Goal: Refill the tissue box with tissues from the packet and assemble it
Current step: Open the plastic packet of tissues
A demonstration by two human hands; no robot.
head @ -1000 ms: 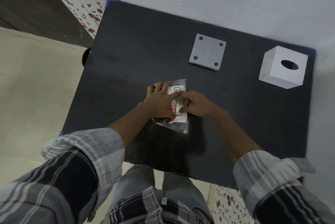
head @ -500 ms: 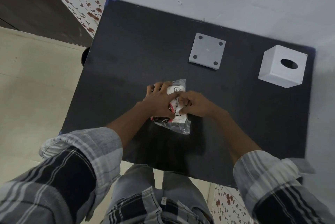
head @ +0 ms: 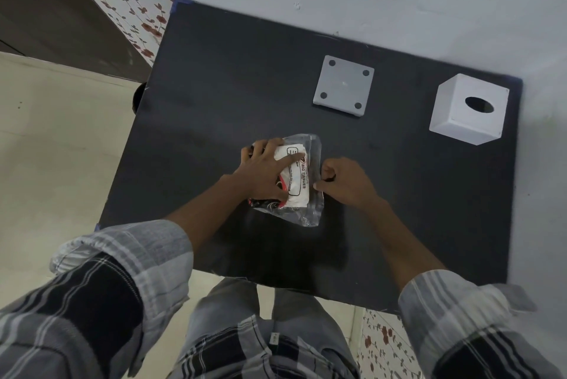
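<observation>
A clear plastic tissue packet [head: 299,182] with white tissues and red-black print lies in the middle of the black table [head: 214,87]. My left hand [head: 264,170] presses flat on the packet's left half, fingers spread over it. My right hand [head: 343,182] pinches the packet's clear right edge with closed fingers. The white cube tissue box cover [head: 469,111], with an oval hole on top, stands at the back right. The box's grey square base plate [head: 343,85], with a dark dot near each corner, lies flat behind the packet.
A pale wall runs along the table's far and right sides. Cream floor lies to the left, with a dark brown panel [head: 55,25] and floral tiles [head: 132,13] at the back left. My legs are at the table's near edge.
My right hand has slid rightwards off the top of the packet to its right edge, uncovering the printed label. My left hand stays pressed on the packet.
</observation>
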